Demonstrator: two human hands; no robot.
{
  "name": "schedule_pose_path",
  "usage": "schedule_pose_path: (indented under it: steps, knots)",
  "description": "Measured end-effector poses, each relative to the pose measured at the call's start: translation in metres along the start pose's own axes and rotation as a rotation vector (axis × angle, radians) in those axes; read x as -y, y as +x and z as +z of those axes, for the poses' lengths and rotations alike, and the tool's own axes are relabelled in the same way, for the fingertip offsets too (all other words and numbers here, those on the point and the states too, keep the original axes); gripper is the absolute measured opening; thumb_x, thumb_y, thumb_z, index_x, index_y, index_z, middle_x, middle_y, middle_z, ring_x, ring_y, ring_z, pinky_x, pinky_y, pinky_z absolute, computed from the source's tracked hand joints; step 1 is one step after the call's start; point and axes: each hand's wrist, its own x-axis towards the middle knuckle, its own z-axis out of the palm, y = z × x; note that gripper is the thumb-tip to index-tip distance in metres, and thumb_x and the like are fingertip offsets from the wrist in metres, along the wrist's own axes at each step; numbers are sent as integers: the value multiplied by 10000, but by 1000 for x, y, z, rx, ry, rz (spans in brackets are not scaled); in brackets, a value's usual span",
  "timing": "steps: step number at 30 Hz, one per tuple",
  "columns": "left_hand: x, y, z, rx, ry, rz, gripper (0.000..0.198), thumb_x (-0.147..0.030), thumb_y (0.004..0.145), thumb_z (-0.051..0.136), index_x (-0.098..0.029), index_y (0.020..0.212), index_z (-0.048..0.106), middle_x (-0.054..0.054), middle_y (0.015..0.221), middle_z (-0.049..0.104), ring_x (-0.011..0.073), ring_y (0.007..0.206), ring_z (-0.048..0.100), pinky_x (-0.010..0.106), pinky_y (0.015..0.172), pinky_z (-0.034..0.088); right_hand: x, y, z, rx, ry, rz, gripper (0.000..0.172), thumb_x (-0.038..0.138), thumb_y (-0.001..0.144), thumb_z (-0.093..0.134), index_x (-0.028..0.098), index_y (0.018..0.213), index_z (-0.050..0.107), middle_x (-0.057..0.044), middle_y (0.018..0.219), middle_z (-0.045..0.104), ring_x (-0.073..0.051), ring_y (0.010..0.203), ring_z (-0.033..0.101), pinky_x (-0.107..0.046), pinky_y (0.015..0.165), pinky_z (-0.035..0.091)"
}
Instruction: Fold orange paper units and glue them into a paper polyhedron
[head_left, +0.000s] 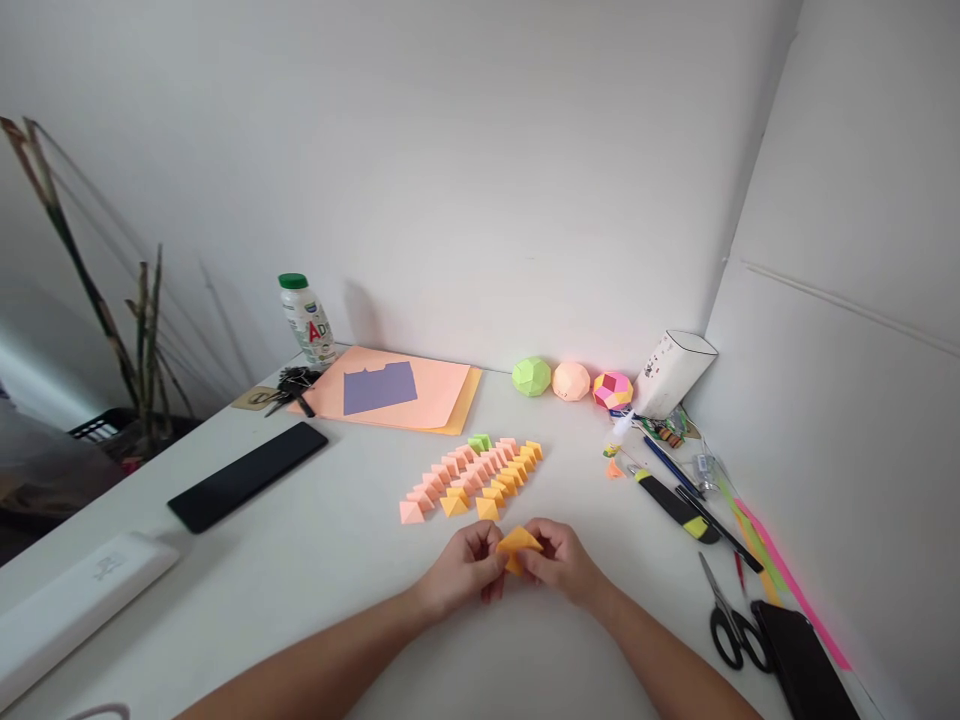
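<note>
Both my hands meet low in the middle of the white table [315, 560], pinching one folded orange paper piece [517, 545] between them. My left hand [466, 568] grips its left side and my right hand [561, 562] grips its right side, fingers curled closed. Just beyond the hands lie rows of several folded paper units [472, 475], pink and orange, with a green one [480, 441] at the far end.
Three paper balls, green [531, 376], peach [571, 381] and pink-yellow [612, 389], stand by the wall beside a white box [673, 372]. Pens, a cutter [675, 505] and scissors [731, 620] lie right. Orange sheets [420, 395], keys [291, 388], a bottle [307, 320] and a black slab [247, 475] lie left.
</note>
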Motion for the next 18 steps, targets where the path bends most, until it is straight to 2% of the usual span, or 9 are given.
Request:
schedule_pose_path:
  steps: [4,7,10,14,18]
  knots:
    - [-5,0,3,-43,47,8,307,-449,769,583,-206,743,397,-34,602,580,90,451,496,195,393,389,4,-1,3,37,-24,-32,266,421,813,572,156,832,574,1,673,568,-102,555,440,-224,510,337]
    - [-8,0,6,-53,170,-40,308,-455,742,608,-187,794,466,-38,606,550,90,459,479,198,387,393,7,-2,5,-1,-60,-43,289,449,824,541,162,804,572,6,652,547,-106,542,441,-229,501,347]
    - [-8,-1,6,-72,206,-58,297,-463,777,548,-169,794,512,-21,604,553,106,473,495,215,399,398,8,-2,5,-35,-88,-53,328,463,841,501,162,730,572,0,678,519,-108,549,451,-235,503,368]
    - [-6,-2,3,-41,160,-55,205,-375,775,541,-171,794,528,9,676,614,147,556,568,236,441,421,5,-1,4,-76,-70,-19,335,487,817,524,175,697,537,17,629,478,-106,526,452,-229,478,365]
    - [-8,-3,3,0,166,-91,105,-270,748,548,-174,740,505,-7,647,615,128,510,556,231,449,412,2,-2,3,-63,-65,18,346,494,800,547,182,660,490,24,588,473,-107,518,441,-230,477,352]
